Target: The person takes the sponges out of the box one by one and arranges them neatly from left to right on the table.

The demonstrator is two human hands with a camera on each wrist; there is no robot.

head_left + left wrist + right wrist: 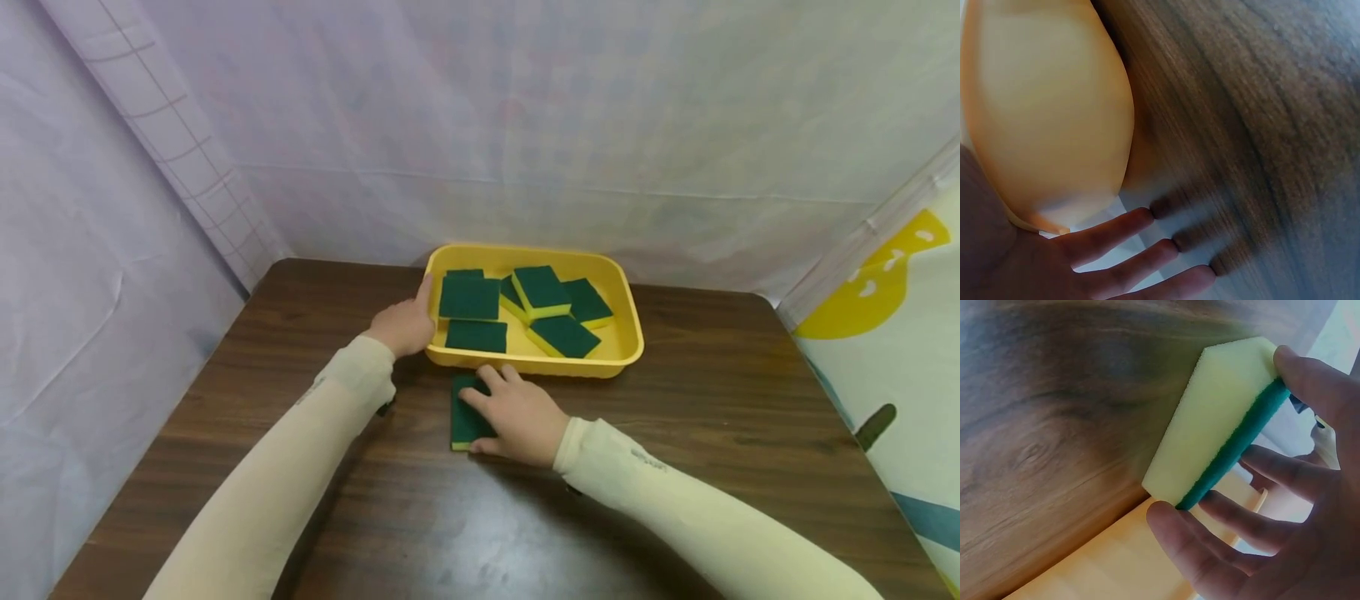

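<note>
my right hand has the sponge pinched at its edges, thumb on one side and fingers on the other, green scouring face toward my palm and the yellow foam toward the tabletop. it sits on the wood just in front of the yellow tray's near wall, touching or nearly so. my left hand lies against the tray's left end, fingers fairly straight and spread, thumb up at the rim — bracing it, not gripping.

to do this well, i'd judge the pinch should stay on the firm green layer rather than squash the foam, and the sponge should come up high enough to clear the wall. the other sponges in the tray already overlap, with the barest floor at the right, so a flat landing there seems best — left hand holding the tray steady.
</note>
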